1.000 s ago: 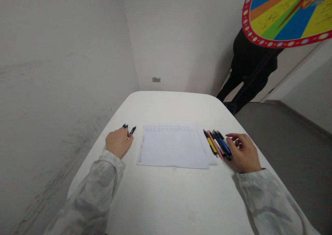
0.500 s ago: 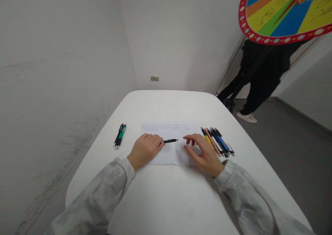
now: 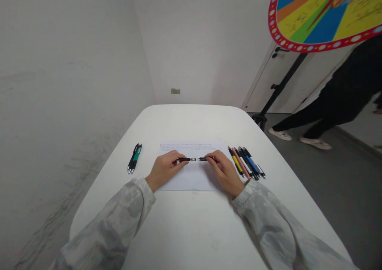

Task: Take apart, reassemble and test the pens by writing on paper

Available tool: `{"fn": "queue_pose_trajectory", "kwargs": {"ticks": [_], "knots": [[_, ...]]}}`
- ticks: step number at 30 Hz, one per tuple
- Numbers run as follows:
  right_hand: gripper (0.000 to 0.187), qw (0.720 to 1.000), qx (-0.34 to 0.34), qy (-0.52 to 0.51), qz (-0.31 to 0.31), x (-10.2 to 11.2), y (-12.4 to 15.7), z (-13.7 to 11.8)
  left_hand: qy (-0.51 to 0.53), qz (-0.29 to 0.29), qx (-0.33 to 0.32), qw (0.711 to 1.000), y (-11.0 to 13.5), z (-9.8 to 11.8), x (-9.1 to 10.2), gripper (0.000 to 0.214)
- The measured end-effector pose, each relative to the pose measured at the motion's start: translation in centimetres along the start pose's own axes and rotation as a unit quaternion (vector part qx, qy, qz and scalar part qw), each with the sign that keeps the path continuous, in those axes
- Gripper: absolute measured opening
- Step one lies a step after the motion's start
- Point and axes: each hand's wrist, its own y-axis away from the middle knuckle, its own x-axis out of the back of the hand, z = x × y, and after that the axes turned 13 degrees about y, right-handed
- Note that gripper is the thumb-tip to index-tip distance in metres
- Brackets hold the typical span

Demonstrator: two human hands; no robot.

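Over a sheet of paper point(image 3: 188, 182) with lines of handwriting along its top, my hands face each other. My left hand point(image 3: 167, 166) is closed, pinching a black pen part point(image 3: 185, 159) with a clear or silvery right end. Between finger and thumb of my right hand point(image 3: 223, 168) is a shorter-looking black pen part point(image 3: 203, 158), its narrow end pointing left. A small gap separates the two parts, which lie nearly in line. My fingers cover the rest of each.
Several pens point(image 3: 246, 162) lie side by side on the right of the white table point(image 3: 191, 123). A few black and green pens point(image 3: 135, 158) lie left. Beyond the table, a colourful wheel point(image 3: 319, 19) stands on a black pole point(image 3: 280, 87); a person in black trousers point(image 3: 325, 105) is behind it.
My right hand has moved left and closed on a black pen part. One pen showed in my left hand before; now two parts show, apart. The person behind has moved right.
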Motion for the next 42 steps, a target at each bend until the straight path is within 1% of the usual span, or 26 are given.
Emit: {"fn": "queue_pose_trajectory", "kwargs": {"ticks": [2, 5, 9, 14, 23, 27, 33, 42], "knots": [[0.021, 1.000, 0.007, -0.001, -0.007, 0.0, 0.0, -0.1, 0.036, 0.006, 0.009, 0.999, 0.3, 0.1, 0.2, 0.022], [0.020, 1.000, 0.016, -0.001, -0.011, 0.0, 0.0, -0.1, 0.063, 0.020, 0.009, 0.998, 0.6, 0.3, 0.3, 0.022], [0.021, 1.000, 0.022, 0.005, -0.011, 0.0, 0.0, -0.1, 0.076, 0.038, 0.018, 0.996, 0.7, 0.3, 0.1, 0.023], [0.019, 0.999, 0.039, 0.019, -0.019, -0.1, 0.1, -0.1, 0.091, 0.075, 0.025, 0.993, 0.6, 0.1, 0.1, 0.023], [0.017, 0.998, 0.046, 0.022, -0.030, 0.0, 0.0, -0.3, 0.106, 0.074, 0.040, 0.991, 0.7, 0.3, 0.2, 0.018], [0.018, 0.998, 0.051, 0.020, -0.034, 0.0, 0.0, -0.4, 0.097, 0.079, 0.003, 0.992, 0.5, 0.7, 0.3, 0.014], [0.020, 0.998, 0.054, 0.017, -0.035, 0.0, 0.1, -0.4, 0.045, 0.122, -0.058, 0.990, 0.5, 1.3, 0.3, 0.006], [0.020, 0.997, 0.049, 0.018, -0.048, 0.0, 0.2, -0.5, -0.014, 0.156, -0.131, 0.979, 1.0, 1.3, 0.4, 0.015]]}}
